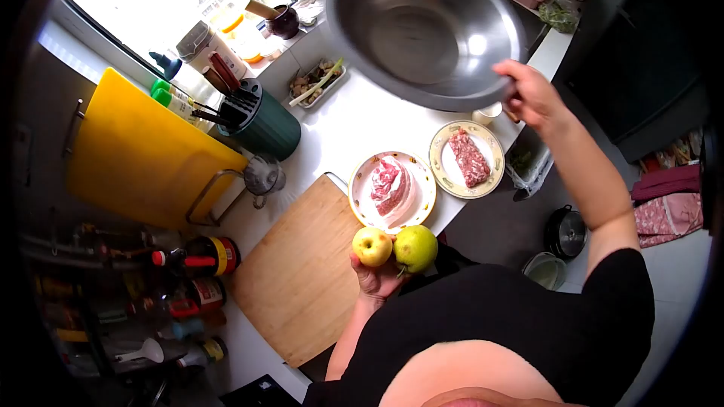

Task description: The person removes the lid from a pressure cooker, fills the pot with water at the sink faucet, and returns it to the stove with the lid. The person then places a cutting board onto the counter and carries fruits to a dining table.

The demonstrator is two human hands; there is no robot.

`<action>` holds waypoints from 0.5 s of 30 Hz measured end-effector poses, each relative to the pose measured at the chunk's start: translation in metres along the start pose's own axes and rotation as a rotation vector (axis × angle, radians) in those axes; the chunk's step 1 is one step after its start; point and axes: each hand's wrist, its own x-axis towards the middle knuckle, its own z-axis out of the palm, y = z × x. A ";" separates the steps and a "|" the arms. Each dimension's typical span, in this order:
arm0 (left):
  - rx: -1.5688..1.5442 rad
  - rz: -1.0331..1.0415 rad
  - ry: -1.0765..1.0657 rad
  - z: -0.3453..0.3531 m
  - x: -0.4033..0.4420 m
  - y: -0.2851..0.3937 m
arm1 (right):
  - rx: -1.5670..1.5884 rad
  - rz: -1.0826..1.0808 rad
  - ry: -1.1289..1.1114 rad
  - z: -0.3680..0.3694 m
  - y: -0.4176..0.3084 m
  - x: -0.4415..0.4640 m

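Observation:
A yellowish apple point(372, 246) and a larger green fruit point(415, 249) rest side by side in my left hand point(377, 279), near the right edge of the wooden cutting board point(298, 275). My right hand point(534, 94) grips the rim of a large metal basin point(422, 30), raised and tilted over the far part of the counter. The basin's inside faces me and looks empty. Just beyond the fruit is a plate point(357, 207) with a thick piece of raw meat point(391, 187). To its right a second plate point(454, 188) bears a flat slab of meat point(469, 158).
A green knife holder point(268, 124) stands left of a small tray point(324, 94) with food pieces. A yellow board point(143, 154) leans at the left, above several bottles point(207, 256). A glass jar point(264, 175) stands beside the wooden board. On the floor is a black pot point(566, 232).

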 end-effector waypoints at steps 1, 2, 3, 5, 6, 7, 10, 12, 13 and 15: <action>-0.008 0.001 0.000 0.002 0.002 0.000 | -0.010 -0.004 0.063 -0.021 -0.003 -0.013; -0.036 0.000 0.000 -0.001 0.005 0.001 | -0.009 -0.043 0.137 -0.035 -0.008 -0.031; -0.064 0.000 0.000 -0.004 0.008 0.002 | -0.007 -0.080 0.212 -0.050 -0.008 -0.046; -0.020 0.061 -0.008 -0.001 0.014 0.006 | 0.048 -0.075 0.299 -0.094 -0.001 -0.068; -0.009 0.085 0.009 0.002 0.018 0.008 | 0.088 -0.059 0.361 -0.110 0.002 -0.079; -0.003 0.080 -0.042 -0.004 0.023 0.014 | 0.129 -0.041 0.425 -0.125 0.007 -0.091; 0.098 0.140 -0.089 0.006 0.044 0.035 | 0.244 -0.031 0.534 -0.172 0.025 -0.121; 0.109 0.157 -0.139 0.010 0.061 0.050 | 0.286 -0.042 0.603 -0.190 0.032 -0.138; 0.134 0.172 -0.159 0.010 0.071 0.056 | 0.324 -0.044 0.654 -0.203 0.038 -0.147; 0.096 0.264 -0.043 0.006 0.092 0.070 | 0.340 -0.035 0.682 -0.230 0.048 -0.162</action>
